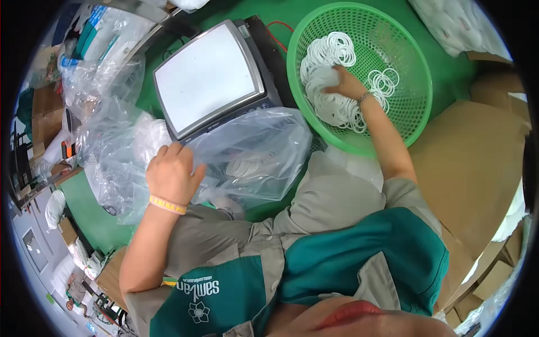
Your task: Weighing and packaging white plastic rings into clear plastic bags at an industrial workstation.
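My right hand (348,84) reaches into a green plastic basket (416,112) on the right, its fingers curled about a blurred bunch of white rings (323,78). More thin white rings (383,82) lie in the basket beside my wrist. Below the scale, my left hand (173,175) is bent over the edge of a clear plastic bag (275,132), the thumb apart from the curled fingers. Inside that bag rests a small heap of white rings (250,164). Its fingertips are partly hidden.
A scale (208,76) with a pale flat pan stands left of the basket. Crumpled clear plastic (106,140) lies at the left. A large cardboard box (477,168) stands close on the right, and a filled white bag (460,25) is at the far right. Another person (76,292) appears far off.
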Available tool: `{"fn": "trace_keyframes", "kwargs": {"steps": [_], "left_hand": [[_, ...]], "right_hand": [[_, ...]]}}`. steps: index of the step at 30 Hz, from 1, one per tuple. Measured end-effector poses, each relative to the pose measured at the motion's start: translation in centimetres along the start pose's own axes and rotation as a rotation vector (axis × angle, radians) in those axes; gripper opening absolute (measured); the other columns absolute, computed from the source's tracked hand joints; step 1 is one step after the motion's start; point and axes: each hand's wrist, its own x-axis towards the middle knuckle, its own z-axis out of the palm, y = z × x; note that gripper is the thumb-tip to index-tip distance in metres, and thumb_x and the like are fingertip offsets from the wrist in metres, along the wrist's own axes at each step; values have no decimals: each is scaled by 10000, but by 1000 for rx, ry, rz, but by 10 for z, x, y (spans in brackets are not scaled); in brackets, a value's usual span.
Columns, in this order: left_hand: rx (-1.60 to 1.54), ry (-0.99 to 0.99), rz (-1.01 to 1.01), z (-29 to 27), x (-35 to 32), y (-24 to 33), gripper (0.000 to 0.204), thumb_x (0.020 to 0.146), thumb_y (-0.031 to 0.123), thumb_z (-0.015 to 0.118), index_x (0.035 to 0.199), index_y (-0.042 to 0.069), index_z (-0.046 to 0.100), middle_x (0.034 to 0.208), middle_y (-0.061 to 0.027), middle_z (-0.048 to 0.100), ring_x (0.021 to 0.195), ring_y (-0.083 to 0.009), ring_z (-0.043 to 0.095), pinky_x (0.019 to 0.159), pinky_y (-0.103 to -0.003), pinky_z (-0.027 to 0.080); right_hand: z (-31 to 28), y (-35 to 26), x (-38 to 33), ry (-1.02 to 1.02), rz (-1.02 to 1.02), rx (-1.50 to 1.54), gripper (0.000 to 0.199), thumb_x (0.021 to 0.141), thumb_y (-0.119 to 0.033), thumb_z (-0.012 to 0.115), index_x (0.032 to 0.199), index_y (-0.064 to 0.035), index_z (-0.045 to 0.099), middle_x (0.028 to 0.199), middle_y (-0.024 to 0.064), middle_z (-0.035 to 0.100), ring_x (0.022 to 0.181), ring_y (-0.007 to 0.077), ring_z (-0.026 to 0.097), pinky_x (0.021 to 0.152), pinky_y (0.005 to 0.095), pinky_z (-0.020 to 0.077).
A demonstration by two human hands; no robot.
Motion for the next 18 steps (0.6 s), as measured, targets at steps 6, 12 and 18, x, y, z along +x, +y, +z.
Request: {"fn": "trace_keyframes", "kwargs": {"steps": [6,12,18], "left_hand": [[-179,91,96,-1,-17,5,207,723,-25,490,881,109,491,1116,-126,497,827,-292,580,639,-358,503],[-382,106,315,-15,-35,3,273,588,-115,499,792,65,513,1301,-181,380,972,-320,551,763,-352,494],[-467,197,415,-8,-43,-9,244,561,-135,483,745,25,501,1277,-159,415,1012,-309,528,803,-357,472]], "right_hand": [[31,-28,-43,46,64,-224,544,661,-211,669,1152,-130,450,1014,179,583,927,338,566,764,421,461],[19,22,-43,442,70,-25,537,680,-231,666,1156,-60,485,915,212,612,851,373,584,745,421,460],[-51,15,-56,638,170,900,504,644,-54,711,1102,-4,506,1003,98,595,860,212,585,757,314,469]]}}
